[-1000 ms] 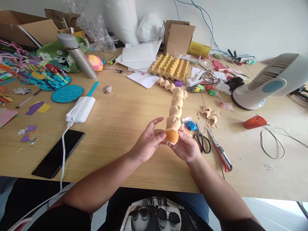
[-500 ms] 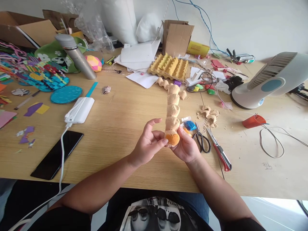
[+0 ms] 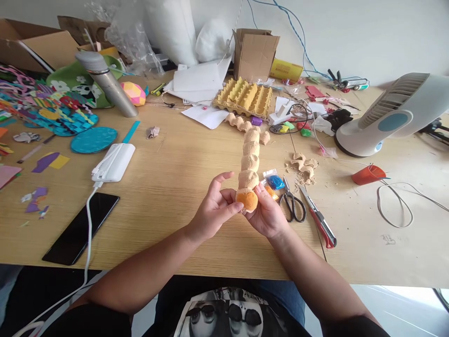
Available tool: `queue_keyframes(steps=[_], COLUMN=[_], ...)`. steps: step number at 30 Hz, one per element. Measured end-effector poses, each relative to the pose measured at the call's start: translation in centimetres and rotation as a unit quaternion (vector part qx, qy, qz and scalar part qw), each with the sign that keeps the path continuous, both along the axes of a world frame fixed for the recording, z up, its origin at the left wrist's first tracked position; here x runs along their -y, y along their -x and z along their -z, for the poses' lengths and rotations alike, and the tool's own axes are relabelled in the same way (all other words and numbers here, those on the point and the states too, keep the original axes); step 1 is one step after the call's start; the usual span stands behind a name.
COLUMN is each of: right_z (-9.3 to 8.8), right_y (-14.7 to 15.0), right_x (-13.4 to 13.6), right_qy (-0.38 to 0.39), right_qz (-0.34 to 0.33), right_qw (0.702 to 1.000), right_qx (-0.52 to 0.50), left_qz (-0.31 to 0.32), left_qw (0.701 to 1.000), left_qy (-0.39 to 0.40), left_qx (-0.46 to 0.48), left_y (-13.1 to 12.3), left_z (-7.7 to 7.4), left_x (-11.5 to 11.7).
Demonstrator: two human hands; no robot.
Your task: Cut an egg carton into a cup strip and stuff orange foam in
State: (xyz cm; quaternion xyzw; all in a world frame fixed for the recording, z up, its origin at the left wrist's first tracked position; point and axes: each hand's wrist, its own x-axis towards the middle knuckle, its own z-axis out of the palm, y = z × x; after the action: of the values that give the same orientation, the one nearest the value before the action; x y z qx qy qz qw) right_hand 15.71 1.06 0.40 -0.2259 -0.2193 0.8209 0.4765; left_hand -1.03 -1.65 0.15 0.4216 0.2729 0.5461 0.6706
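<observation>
A bumpy tan strip of egg carton (image 3: 250,162) points away from me, its nearest bump coated in orange clay (image 3: 247,200). My left hand (image 3: 213,206) pinches that end from the left, thumb on the orange part and index finger raised. My right hand (image 3: 268,211) grips the same end from the right and below. Just right of the strip lie a blue clay packet (image 3: 276,182) and an orange clay packet (image 3: 271,192), the latter partly hidden by my right hand. Black-handled scissors (image 3: 293,207) and a red utility knife (image 3: 322,224) rest beside them.
A yellow egg tray (image 3: 242,98), cut carton scraps (image 3: 302,166) and a cardboard box (image 3: 256,54) lie beyond. On the right are a white fan (image 3: 386,114) and an orange cup (image 3: 368,174). A phone (image 3: 80,229), power bank (image 3: 114,162) and steel bottle (image 3: 112,84) occupy the left.
The strip's near end has shifted slightly left and up in view, with both hands still on it. The whole scene has drifted a little left as the camera turned.
</observation>
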Motion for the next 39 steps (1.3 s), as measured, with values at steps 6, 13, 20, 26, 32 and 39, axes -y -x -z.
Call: queue_keyframes(steps=[6, 13, 20, 26, 32, 39], right_z=[0.18, -0.08, -0.16, 0.06, 0.36, 0.09], right_y=[0.11, 0.06, -0.08, 0.04, 0.13, 0.18], right_x=[-0.02, -0.05, -0.12, -0.09, -0.16, -0.09], right_qy=[0.007, -0.003, -0.016, -0.007, -0.004, -0.009], right_qz=[-0.003, 0.001, 0.015, 0.005, 0.008, 0.000], right_qw=[1.000, 1.000, 1.000, 1.000, 1.000, 1.000], right_qx=[-0.001, -0.009, -0.017, -0.019, -0.023, -0.023], left_qz=[-0.002, 0.005, 0.021, 0.022, 0.039, 0.037], left_qw=[1.000, 1.000, 0.992, 0.989, 0.988, 0.993], left_qy=[-0.013, -0.002, 0.105, 0.127, 0.118, 0.083], left_qx=[-0.009, 0.009, 0.066, 0.074, 0.086, 0.073], left_y=[-0.17, -0.15, -0.06, -0.20, -0.31, -0.28], left_z=[0.10, -0.01, -0.61, -0.59, -0.62, -0.37], left_x=[0.00, -0.09, -0.51, -0.51, -0.55, -0.31])
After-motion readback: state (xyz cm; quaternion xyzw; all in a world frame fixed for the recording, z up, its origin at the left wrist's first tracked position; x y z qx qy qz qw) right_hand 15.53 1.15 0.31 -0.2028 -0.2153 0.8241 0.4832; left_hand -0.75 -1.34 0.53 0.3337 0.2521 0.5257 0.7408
